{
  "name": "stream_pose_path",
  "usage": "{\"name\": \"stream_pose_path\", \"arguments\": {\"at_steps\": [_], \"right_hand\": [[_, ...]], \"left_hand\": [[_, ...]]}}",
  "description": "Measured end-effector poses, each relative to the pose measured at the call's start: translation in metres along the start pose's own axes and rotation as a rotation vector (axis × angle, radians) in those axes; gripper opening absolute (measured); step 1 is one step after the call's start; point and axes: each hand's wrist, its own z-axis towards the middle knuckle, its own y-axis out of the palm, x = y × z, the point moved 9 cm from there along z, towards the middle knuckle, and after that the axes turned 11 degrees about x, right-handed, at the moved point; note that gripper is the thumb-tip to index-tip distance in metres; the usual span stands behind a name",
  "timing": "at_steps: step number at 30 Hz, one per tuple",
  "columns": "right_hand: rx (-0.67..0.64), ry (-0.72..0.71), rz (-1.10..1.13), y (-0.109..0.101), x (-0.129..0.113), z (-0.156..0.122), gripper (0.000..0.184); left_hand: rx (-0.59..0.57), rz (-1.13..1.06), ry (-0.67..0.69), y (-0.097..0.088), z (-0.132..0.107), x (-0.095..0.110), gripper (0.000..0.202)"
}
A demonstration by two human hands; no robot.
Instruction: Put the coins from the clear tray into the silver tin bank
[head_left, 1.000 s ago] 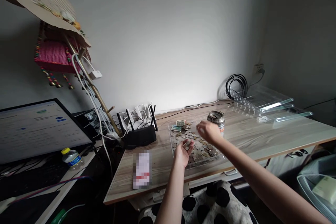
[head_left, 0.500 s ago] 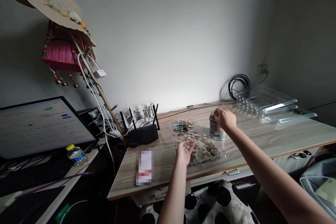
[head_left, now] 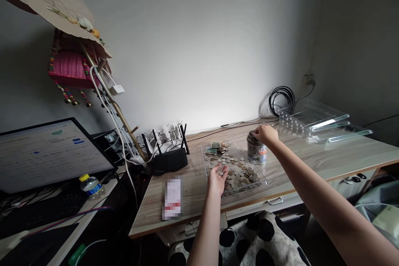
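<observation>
My left hand [head_left: 217, 179] is palm up above the near left part of a clear plastic tray [head_left: 205, 169], its fingers apart. Scattered coins [head_left: 238, 179] lie in the tray, thickest near its front right corner. A coin-like disc shows by the left fingers; whether it rests on them I cannot tell. Folded banknotes [head_left: 213, 149] sit at the tray's back left. Right of the tray stands a round printed tin [head_left: 257, 152]. My right hand [head_left: 267, 135] is at its top, fingers curled together over the mouth, with the fingertips and anything between them hidden.
A black router [head_left: 170, 161] and a blurred pale packet [head_left: 172, 198] are on the desk's left side. Clear acrylic panels [head_left: 324, 122] and a coiled black cable [head_left: 282, 100] lie at the back right. A laptop [head_left: 52, 153] and a yellow-capped bottle [head_left: 91, 186] stand farther left.
My right hand has come down slightly at the tin's mouth, and more of the tin's rim shows. My left hand stays palm up over the coins. The view has shifted a little.
</observation>
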Motion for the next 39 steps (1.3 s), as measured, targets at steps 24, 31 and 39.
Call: {"name": "stream_pose_path", "arguments": {"at_steps": [24,31,39], "right_hand": [[0.11,0.026,0.274,-0.014,-0.036,-0.055,0.026],[-0.058,0.069,0.067,0.002,0.014,0.008,0.017],[0.081,0.141,0.062,-0.011,0.018,-0.011,0.048]], "left_hand": [[-0.236,0.083,-0.04,0.019,-0.016,-0.002,0.043],[-0.161,0.165,0.001,0.016,-0.014,-0.001,0.035],[-0.15,0.156,0.014,0.015,-0.013,0.0,0.034]]}}
